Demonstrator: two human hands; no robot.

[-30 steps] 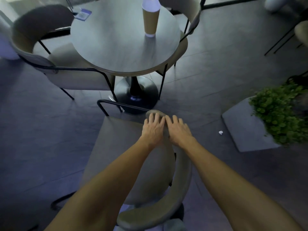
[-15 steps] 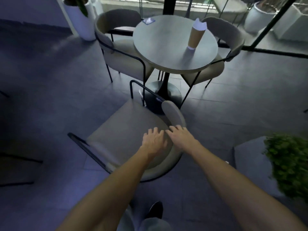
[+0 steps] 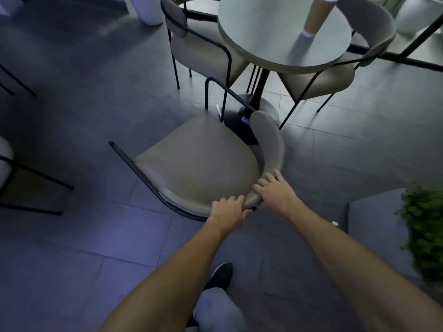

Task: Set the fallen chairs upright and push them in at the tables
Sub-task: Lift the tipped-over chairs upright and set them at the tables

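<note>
A beige padded chair with black metal legs stands tilted in front of me, its seat facing up and its curved backrest toward me. My left hand grips the near edge of the backrest. My right hand rests on the backrest's right curve, fingers wrapped over it. The round grey table on a black pedestal stands just beyond the chair.
Two more beige chairs sit tucked at the table. A brown paper cup stands on the tabletop. A grey planter with green foliage is at the right. My shoe is on the tiled floor below.
The chair has come up from lying on its side to nearly upright. Both hands slid along the backrest to its near edge, and my view pulled back from the table.
</note>
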